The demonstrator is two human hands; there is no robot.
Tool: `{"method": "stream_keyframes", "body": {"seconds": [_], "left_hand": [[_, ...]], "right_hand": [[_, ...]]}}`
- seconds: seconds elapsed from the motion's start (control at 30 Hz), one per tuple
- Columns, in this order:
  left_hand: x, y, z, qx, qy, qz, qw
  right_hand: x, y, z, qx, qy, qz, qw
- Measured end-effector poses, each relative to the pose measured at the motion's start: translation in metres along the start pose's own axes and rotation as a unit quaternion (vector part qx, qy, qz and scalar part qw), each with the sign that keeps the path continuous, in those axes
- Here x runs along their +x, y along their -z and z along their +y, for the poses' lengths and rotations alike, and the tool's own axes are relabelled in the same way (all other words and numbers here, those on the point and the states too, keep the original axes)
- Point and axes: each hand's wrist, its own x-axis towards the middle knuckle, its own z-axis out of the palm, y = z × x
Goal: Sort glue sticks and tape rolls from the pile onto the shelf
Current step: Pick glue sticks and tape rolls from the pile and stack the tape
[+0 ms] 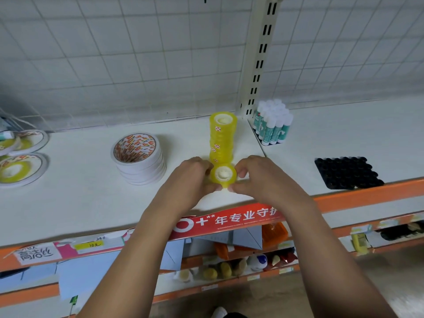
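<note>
Yellow tape roll (223, 176) pinched between the fingertips of left hand (190, 180) and right hand (263, 180), low on the white shelf (68, 203), just in front of a tall yellow tape stack (223, 136). Placing step; next it likely needs setting square and both hands releasing

Shelf (68, 203) holds white tape rolls (140, 159), yellow tape stack (223, 136), glue sticks (273, 125), black tray (346, 173)
</note>
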Motion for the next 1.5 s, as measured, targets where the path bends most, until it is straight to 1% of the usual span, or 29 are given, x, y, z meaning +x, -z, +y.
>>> {"method": "stream_keyframes", "body": {"seconds": [0.33, 0.53, 0.97, 1.07, 1.2, 1.3, 1.4, 1.5], "left_hand": [[0.010, -0.006, 0.003, -0.021, 0.027, 0.005, 0.999], [0.026, -0.002, 0.004, -0.023, 0.041, 0.004, 0.999], [0.049, 0.000, 0.000, -0.023, 0.057, 0.021, 0.998], [0.047, 0.000, 0.000, -0.018, 0.063, 0.023, 0.998], [0.036, 0.004, 0.000, 0.001, 0.074, 0.025, 0.997], [0.015, 0.008, -0.001, 0.016, 0.054, 0.042, 0.998], [-0.017, 0.014, -0.007, 0.054, 0.042, 0.062, 0.996], [-0.053, 0.026, -0.022, 0.083, 0.051, 0.066, 0.993]], "right_hand": [[0.008, 0.000, 0.000, -0.019, 0.000, 0.003, 1.000], [0.026, -0.001, -0.002, -0.053, -0.007, 0.002, 0.999], [0.054, 0.001, 0.000, -0.033, -0.020, -0.005, 0.999], [0.050, 0.000, 0.001, -0.056, -0.026, -0.007, 0.998], [0.035, 0.003, 0.001, -0.074, -0.023, 0.011, 0.997], [0.019, 0.006, -0.012, -0.062, -0.001, 0.025, 0.998], [0.004, 0.002, -0.038, -0.058, 0.025, 0.010, 0.998], [-0.005, -0.009, -0.072, -0.057, 0.067, -0.014, 0.996]]}}
